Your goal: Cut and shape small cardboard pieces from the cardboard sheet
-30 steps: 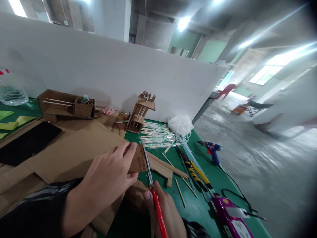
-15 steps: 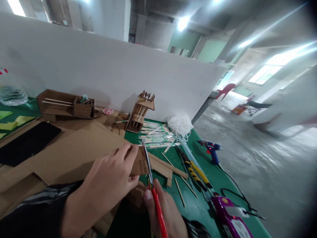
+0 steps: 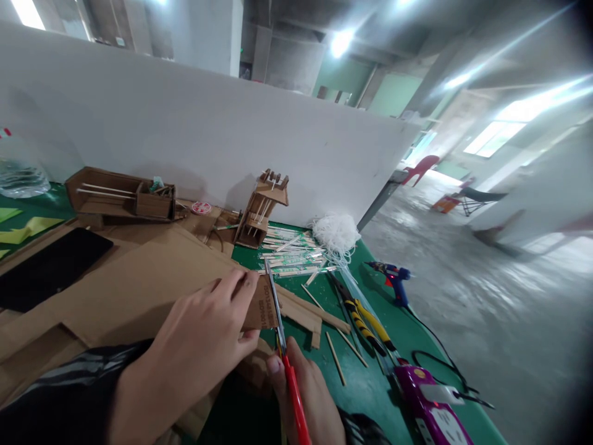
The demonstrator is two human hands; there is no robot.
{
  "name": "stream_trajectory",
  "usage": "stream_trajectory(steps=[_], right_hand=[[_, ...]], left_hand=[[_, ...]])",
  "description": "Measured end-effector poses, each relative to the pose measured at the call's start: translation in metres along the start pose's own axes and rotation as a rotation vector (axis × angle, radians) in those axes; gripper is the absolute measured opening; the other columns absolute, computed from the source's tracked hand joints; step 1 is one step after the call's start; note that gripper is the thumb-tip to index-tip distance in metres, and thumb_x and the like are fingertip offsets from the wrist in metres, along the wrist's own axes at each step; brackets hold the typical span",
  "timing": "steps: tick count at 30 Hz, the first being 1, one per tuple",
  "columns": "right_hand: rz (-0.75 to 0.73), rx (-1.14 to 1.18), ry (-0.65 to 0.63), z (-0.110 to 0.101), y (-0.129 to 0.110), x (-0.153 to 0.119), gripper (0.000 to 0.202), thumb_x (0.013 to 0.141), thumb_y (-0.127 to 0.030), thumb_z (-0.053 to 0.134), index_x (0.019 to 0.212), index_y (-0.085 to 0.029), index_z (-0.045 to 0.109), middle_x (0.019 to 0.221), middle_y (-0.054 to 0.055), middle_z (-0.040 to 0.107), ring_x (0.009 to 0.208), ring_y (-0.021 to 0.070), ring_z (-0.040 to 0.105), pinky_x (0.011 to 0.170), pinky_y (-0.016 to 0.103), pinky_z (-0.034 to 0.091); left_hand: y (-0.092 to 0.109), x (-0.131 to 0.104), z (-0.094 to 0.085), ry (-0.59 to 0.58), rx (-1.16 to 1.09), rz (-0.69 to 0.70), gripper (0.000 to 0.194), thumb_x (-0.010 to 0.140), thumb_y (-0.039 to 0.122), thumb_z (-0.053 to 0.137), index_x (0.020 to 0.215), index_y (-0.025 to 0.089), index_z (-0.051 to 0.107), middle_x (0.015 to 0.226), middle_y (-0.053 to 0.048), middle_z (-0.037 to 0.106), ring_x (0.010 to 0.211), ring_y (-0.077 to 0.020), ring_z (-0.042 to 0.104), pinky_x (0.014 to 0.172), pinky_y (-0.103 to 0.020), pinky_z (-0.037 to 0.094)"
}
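My left hand (image 3: 199, 346) is closed on a small printed cardboard piece (image 3: 262, 306), with fingers on top and thumb at its lower edge. My right hand (image 3: 308, 395) is wrapped round the red handle of a pair of scissors (image 3: 295, 395). The metal blades point up and away, lying along the right edge of the cardboard piece. Whether the blades are parted is hard to make out. Just right of the scissors lie cut cardboard strips (image 3: 301, 312) on the green table.
Pliers (image 3: 365, 324), a blue glue gun (image 3: 393, 281) and a purple power strip (image 3: 433, 402) lie right. Behind are wrapped sticks (image 3: 291, 253), white string (image 3: 336, 235) and two cardboard models (image 3: 262, 213). A phone (image 3: 53, 266) rests on cardboard at left.
The scissors' red handle and my right hand have shifted very slightly left. Both hands keep their holds, and the whole view has moved a little.
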State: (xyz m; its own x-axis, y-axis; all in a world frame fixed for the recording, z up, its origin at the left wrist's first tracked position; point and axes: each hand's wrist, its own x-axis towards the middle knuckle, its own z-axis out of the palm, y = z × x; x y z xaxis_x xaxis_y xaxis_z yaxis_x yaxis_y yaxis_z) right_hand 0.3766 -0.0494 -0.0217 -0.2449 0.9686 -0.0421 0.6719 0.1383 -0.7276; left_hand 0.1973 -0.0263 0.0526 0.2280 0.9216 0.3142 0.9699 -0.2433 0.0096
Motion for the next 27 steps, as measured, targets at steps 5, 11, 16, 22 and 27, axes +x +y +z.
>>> stream_trajectory(steps=[5,11,16,22,27], right_hand=[[-0.051,0.005,-0.064,-0.005,-0.004,0.002,0.042,0.1,-0.054,0.027,0.095,-0.019,0.051,0.074,0.007,0.07,0.058,0.0208,0.064,0.053,0.027,0.045],[-0.006,-0.07,-0.023,-0.004,0.0,0.001,0.047,0.099,-0.057,0.026,0.094,-0.019,0.053,0.072,0.008,0.067,0.06,0.0221,0.063,0.053,0.028,0.044],[0.048,-0.013,-0.046,-0.007,0.001,0.003,0.049,0.094,-0.067,0.03,0.085,-0.022,0.049,0.067,0.004,0.062,0.057,0.0208,0.057,0.052,0.027,0.039],[0.065,0.055,-0.053,-0.009,0.002,0.006,0.049,0.092,-0.069,0.034,0.079,-0.023,0.046,0.061,0.001,0.057,0.052,0.0177,0.049,0.049,0.027,0.03],[0.031,-0.025,-0.05,-0.024,0.011,0.008,0.046,0.093,-0.065,0.036,0.074,-0.024,0.048,0.061,0.0,0.06,0.052,0.0178,0.049,0.051,0.027,0.033]], left_hand=[[0.002,-0.001,-0.002,0.014,0.011,0.009,0.058,0.075,0.025,0.064,0.132,0.021,0.054,0.122,-0.006,0.066,0.077,-0.0227,0.071,0.059,-0.032,0.057],[0.001,-0.002,0.0,0.017,0.006,0.012,0.061,0.075,0.027,0.064,0.135,0.021,0.052,0.126,-0.007,0.065,0.082,-0.025,0.071,0.059,-0.034,0.057],[-0.001,0.001,0.0,-0.004,-0.006,0.004,0.061,0.075,0.028,0.063,0.134,0.02,0.052,0.128,-0.007,0.063,0.081,-0.0252,0.071,0.061,-0.035,0.057],[-0.001,0.0,0.001,-0.042,-0.048,0.018,0.062,0.076,0.029,0.061,0.136,0.022,0.049,0.125,-0.006,0.064,0.079,-0.0256,0.071,0.059,-0.037,0.056],[-0.007,0.005,0.005,-0.092,-0.068,0.008,0.059,0.079,0.032,0.06,0.135,0.019,0.048,0.124,-0.009,0.063,0.086,-0.0294,0.07,0.064,-0.04,0.056]])
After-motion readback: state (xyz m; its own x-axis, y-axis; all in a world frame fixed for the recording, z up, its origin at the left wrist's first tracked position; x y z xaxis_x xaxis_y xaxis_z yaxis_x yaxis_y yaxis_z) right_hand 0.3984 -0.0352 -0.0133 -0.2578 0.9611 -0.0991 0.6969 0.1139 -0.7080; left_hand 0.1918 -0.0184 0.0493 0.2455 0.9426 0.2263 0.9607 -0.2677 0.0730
